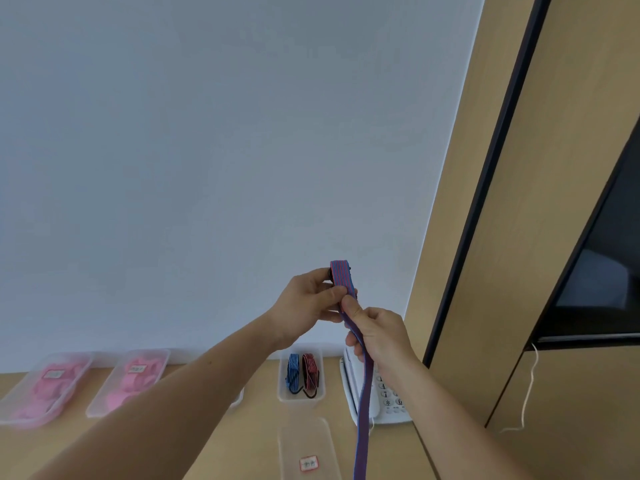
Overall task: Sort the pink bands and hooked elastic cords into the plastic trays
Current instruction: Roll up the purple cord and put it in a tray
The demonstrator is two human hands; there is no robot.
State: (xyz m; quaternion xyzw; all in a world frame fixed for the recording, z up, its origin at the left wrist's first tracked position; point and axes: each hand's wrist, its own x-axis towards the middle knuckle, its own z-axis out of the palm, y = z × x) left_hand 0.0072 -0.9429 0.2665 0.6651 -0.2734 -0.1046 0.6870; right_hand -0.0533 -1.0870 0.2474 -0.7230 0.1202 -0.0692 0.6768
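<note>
Left hand (pixel 308 299) and right hand (pixel 377 336) pinch a cord (pixel 364 410), end cut off; trays (pixel 301 397) hold pink bands (pixel 48 386), hooked cords (pixel 304 374).

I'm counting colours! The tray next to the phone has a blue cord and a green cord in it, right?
Not green. The head view shows the tray next to the phone holding a blue cord and a red cord.

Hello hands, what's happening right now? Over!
Left hand, right hand both gripping striped cord, raised. Blue cord, red cord in tray. Nothing seen blocking.
</note>
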